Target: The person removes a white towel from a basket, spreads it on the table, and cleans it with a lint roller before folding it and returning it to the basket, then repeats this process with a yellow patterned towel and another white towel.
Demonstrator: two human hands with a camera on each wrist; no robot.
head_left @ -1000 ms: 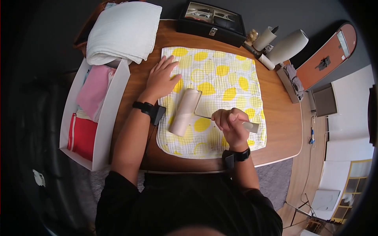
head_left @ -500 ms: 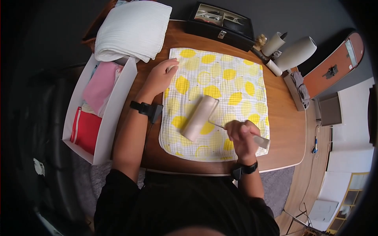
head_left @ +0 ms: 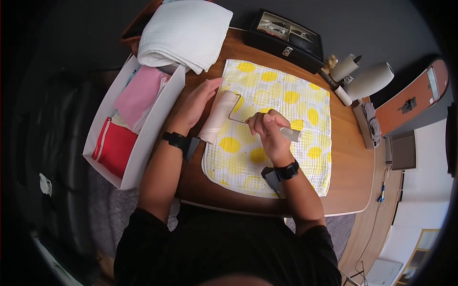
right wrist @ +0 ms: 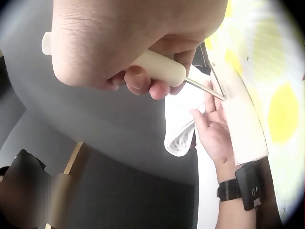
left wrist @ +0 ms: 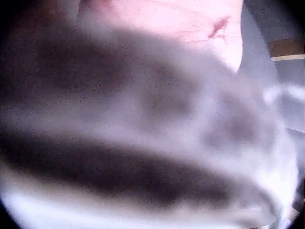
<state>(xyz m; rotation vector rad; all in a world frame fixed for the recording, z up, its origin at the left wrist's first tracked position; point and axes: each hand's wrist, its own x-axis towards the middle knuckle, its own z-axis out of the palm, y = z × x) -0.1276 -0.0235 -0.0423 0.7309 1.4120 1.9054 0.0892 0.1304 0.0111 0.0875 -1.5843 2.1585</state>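
My right hand (head_left: 272, 133) grips the pale handle (right wrist: 162, 68) of a lint roller (head_left: 220, 114), fingers curled round it. A bent metal rod joins the handle to the wide roll, which lies at the left edge of a white cloth (head_left: 229, 171) with yellow lemons. Just left of the roll, my left hand (head_left: 195, 107) is held on edge with extended fingers, fingertips near the cloth's border. In the right wrist view, that left hand (right wrist: 217, 138) shows its palm, holding nothing. Most of the left wrist view is blurred, with skin (left wrist: 186, 19) along its top.
To the left, a white box (head_left: 179, 88) holds folded pink and red fabric, with a folded white cloth (head_left: 191, 33) across its far end. A black glasses case (head_left: 267, 40), white vase (head_left: 369, 81) and grey box (head_left: 361, 126) line the wooden table's (head_left: 353, 176) back and right.
The lint roller has gone from the cloth's middle to its left edge, carried by my right hand. My left hand, earlier flat on the cloth's corner, has drawn back off it and turned on edge.
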